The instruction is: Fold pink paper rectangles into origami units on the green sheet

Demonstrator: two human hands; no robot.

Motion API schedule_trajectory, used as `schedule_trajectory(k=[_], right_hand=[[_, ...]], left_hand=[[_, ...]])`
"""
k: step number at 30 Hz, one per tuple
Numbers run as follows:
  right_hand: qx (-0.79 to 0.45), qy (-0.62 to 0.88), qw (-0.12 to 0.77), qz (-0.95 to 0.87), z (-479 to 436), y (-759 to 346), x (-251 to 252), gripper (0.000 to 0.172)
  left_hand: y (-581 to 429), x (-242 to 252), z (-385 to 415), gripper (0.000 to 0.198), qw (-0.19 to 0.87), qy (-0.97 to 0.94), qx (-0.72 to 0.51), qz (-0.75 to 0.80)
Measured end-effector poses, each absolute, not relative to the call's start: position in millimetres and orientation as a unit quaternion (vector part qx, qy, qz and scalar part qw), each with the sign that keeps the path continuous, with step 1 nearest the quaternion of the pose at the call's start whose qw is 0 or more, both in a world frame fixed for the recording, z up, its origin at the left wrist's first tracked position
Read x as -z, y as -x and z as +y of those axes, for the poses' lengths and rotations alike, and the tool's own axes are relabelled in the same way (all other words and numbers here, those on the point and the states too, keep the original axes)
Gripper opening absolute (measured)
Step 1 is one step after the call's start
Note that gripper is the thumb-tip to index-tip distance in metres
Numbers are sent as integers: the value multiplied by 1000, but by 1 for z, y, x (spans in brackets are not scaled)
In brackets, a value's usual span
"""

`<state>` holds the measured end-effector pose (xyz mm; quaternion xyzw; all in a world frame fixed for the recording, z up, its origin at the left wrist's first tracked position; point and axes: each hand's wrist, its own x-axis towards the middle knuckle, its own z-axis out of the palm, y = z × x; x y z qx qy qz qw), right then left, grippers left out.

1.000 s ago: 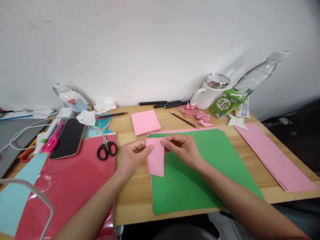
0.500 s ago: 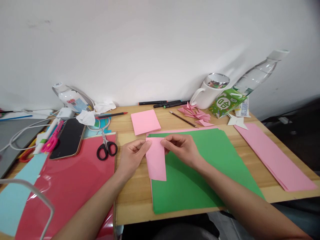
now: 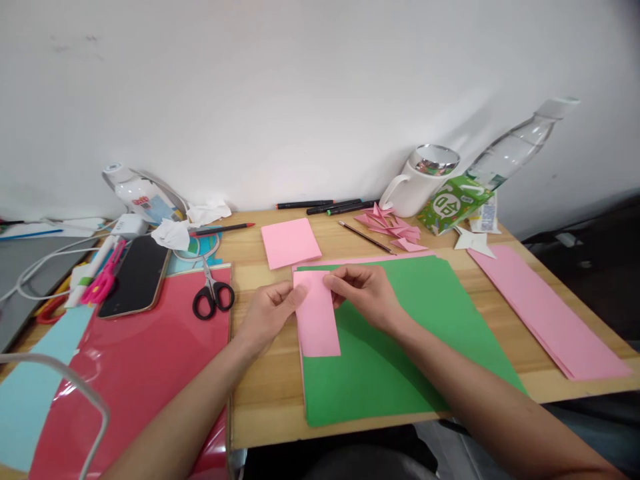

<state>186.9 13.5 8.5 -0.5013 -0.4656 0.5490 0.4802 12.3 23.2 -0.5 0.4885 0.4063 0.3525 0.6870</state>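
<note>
A narrow pink paper rectangle [image 3: 319, 327] is held over the left part of a large green sheet [image 3: 410, 353]. My left hand [image 3: 273, 310] pinches its left edge near the top, thumb on the front. At its upper right corner, my right hand [image 3: 363, 293] grips it between thumb and fingers. Beyond my hands lies a stack of square pink paper [image 3: 291, 243]. Pink paper shows under the green sheet along its back edge. Folded pink pieces [image 3: 390, 227] are heaped farther back on the right, beside a pencil [image 3: 367, 237].
Black-handled scissors [image 3: 213, 297] lie on a red folder [image 3: 150, 360], near a phone [image 3: 135, 277]. Along the back are black pens [image 3: 305, 205], a white mug [image 3: 420, 180], a green box [image 3: 453, 203] and a tilted bottle [image 3: 520, 147]. Long pink strips [image 3: 550, 313] lie on the right.
The held pink rectangle has swung its lower end slightly to the right and looks a little wider. Both hands keep their grip near its top, with small finger shifts.
</note>
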Motion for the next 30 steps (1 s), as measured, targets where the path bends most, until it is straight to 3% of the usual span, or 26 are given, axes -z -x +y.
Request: schedule_trajectory(k=[5,30], right_hand=[[-556,501,487,-450,14,-186,-9,30],[-592,492,494,-404,16,-185,-3,36]], left_hand=[[-12,2,21,38,750,-488,-230,382],[-16,0,22,32,774,-423,-238,408]])
